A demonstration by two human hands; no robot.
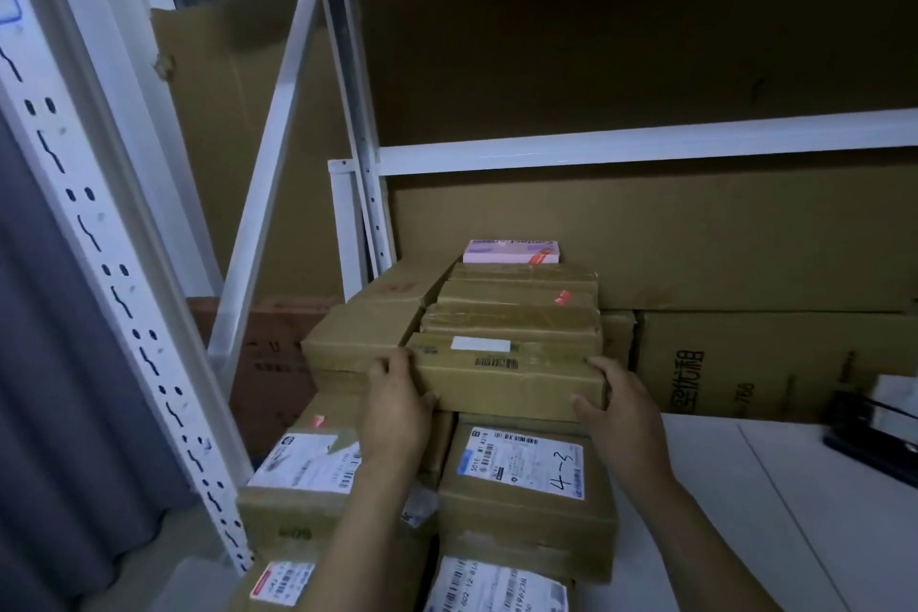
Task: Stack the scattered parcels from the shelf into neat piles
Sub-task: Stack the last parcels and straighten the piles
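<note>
A flat brown cardboard parcel (506,375) with a white label and barcode lies at the front of a row of similar taped parcels (516,308) on the shelf. My left hand (397,400) grips its left end and my right hand (616,405) holds its right end. A pink box (511,252) rests at the back of the row. Below and nearer to me sit labelled parcels, one marked "4-3" (526,472) and another to the left (303,477). A larger brown box (357,338) sits to the left of the held parcel.
White metal shelf uprights (114,263) and a diagonal brace (278,134) stand on the left. A big printed carton (755,363) fills the right side at the back. The white shelf surface (770,512) extends to the right, with a dark object (874,437) at its edge.
</note>
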